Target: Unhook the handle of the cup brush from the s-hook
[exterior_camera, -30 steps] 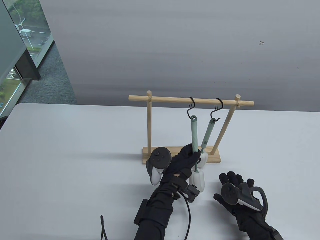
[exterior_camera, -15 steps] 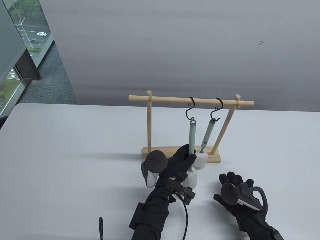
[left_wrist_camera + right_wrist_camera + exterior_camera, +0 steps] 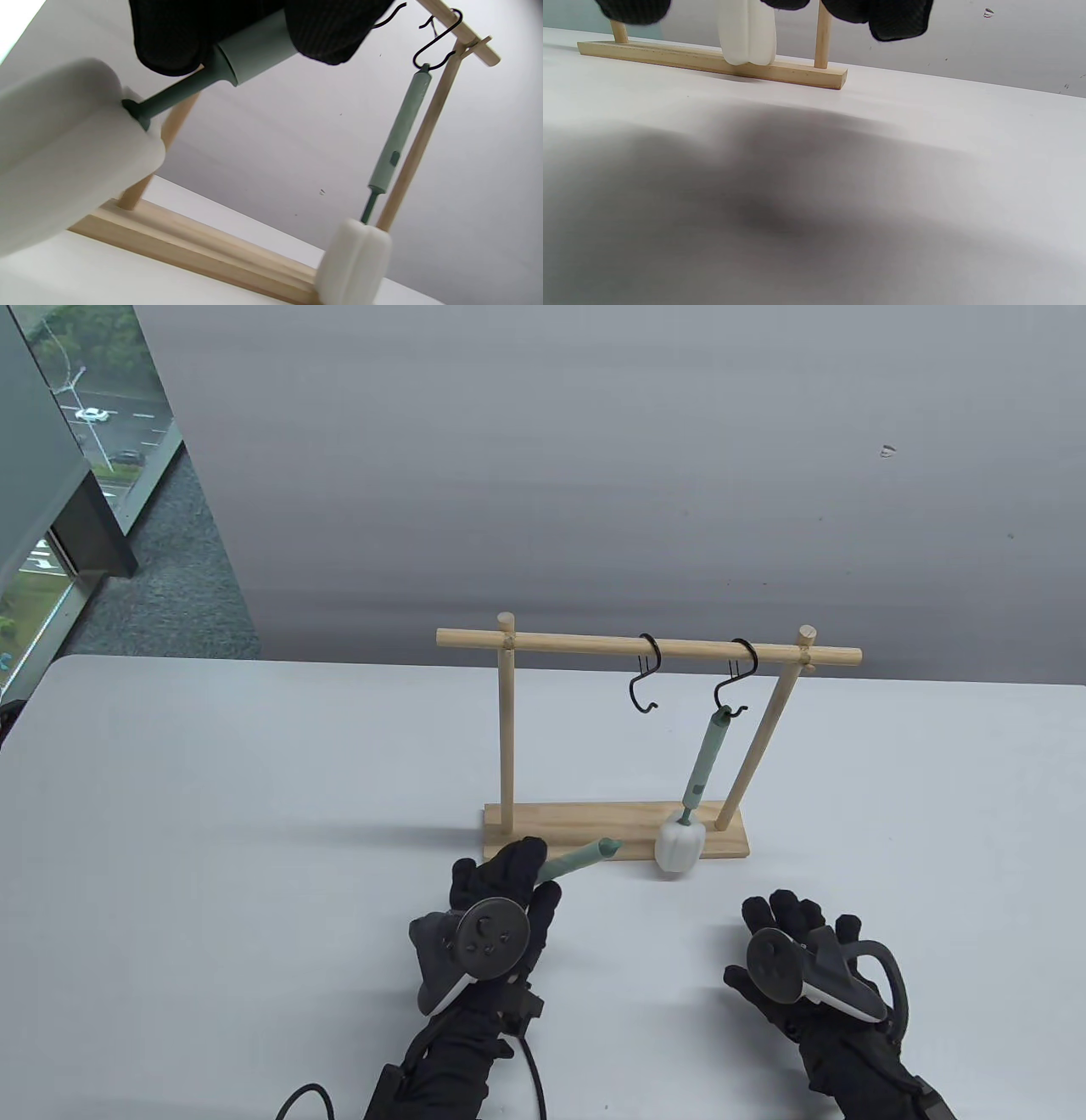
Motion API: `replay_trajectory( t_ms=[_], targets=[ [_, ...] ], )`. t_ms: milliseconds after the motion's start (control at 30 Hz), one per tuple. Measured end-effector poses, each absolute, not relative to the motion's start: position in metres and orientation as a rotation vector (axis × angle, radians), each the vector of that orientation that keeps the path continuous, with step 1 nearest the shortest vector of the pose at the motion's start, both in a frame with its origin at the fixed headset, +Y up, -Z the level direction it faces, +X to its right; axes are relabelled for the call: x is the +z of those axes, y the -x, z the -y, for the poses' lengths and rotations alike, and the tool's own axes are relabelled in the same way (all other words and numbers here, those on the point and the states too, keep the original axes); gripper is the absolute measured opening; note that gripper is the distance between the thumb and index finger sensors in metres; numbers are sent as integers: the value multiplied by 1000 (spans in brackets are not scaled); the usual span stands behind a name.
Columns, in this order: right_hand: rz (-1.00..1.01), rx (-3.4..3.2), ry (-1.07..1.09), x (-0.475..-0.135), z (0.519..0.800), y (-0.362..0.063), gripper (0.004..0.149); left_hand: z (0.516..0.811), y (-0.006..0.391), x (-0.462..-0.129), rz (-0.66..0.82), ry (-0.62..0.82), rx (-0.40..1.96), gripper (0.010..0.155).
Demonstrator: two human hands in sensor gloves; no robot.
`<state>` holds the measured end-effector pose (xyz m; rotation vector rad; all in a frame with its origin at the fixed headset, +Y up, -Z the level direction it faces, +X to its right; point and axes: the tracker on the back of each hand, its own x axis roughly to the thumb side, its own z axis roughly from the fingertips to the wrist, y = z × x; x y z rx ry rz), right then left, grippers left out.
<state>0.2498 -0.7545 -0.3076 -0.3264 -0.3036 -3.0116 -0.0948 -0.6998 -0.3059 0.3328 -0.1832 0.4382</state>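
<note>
Left hand (image 3: 496,903) grips cup brush (image 3: 581,858), handle pointing up-right.

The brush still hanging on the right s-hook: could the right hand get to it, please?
Probably yes: the right hand rests open on the table in front of the hanging brush, with nothing between them.

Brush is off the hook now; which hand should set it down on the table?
Left, probably. The left hand already grips the unhooked cup brush, low over the table; the right hand rests flat, holding nothing.
</note>
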Motion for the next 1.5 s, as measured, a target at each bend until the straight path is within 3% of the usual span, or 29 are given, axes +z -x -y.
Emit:
replay_trajectory(
  t_ms=[533,933,1000,1500],
  targets=[
    [370,-3018,366,-305,758,-242,83,717,108,-309,189,-233,88,55],
    [398,-3028,356,-305,758,-244,83,736,118,-317,131,3,-24,54],
    [399,-3026,356,-305,758,-244,83,737,117,-318,129,-7,-30,40],
    [405,-3028,353,-305,758,-245,83,741,116,-318,118,92,-46,40]
  ],
)
